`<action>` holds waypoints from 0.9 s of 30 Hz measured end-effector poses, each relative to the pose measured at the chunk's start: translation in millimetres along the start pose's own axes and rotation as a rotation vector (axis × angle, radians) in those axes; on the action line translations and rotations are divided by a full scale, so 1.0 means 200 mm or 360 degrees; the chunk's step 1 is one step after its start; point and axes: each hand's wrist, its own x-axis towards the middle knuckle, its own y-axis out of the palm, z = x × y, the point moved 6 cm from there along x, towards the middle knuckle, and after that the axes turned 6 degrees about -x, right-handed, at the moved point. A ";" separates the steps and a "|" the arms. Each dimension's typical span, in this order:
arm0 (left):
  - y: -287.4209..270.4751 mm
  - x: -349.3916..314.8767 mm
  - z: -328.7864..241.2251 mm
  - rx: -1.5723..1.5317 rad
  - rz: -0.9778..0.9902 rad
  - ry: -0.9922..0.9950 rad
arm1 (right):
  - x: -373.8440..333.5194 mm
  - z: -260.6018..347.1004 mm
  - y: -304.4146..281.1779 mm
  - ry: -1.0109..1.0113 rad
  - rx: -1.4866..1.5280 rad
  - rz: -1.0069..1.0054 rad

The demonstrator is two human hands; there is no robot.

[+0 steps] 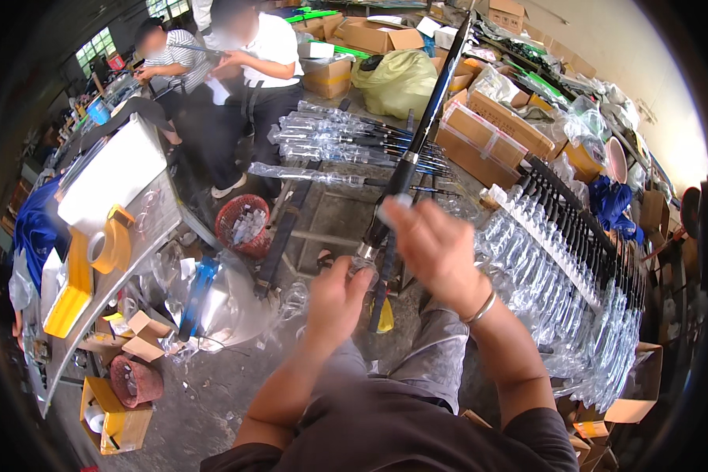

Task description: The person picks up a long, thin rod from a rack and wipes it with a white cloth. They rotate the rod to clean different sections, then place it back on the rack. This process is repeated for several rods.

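Observation:
A long black rod (423, 130) with a silver ring near its lower end rises from my hands toward the upper right. My left hand (337, 297) grips the rod's lower end at the silver ring. My right hand (433, 244) is wrapped around the shaft just above it, blurred by motion, with a thin bracelet on the wrist. Below the hands are my knees in grey trousers. Several similar rods in clear plastic sleeves (346, 134) lie on a rack just beyond the rod.
A rack (562, 236) of many bagged rods stands at my right. A red basket (242, 224) sits on the floor ahead. A bench (138, 228) with a yellow tape dispenser (106, 248) is at left. Two people (236, 71) work farther back among cardboard boxes (492, 130).

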 end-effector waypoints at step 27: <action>0.10 -0.03 0.04 -0.1498 0.0535 -0.0631 | 0.01 -0.03 -0.01 -0.0059 0.0200 -0.0204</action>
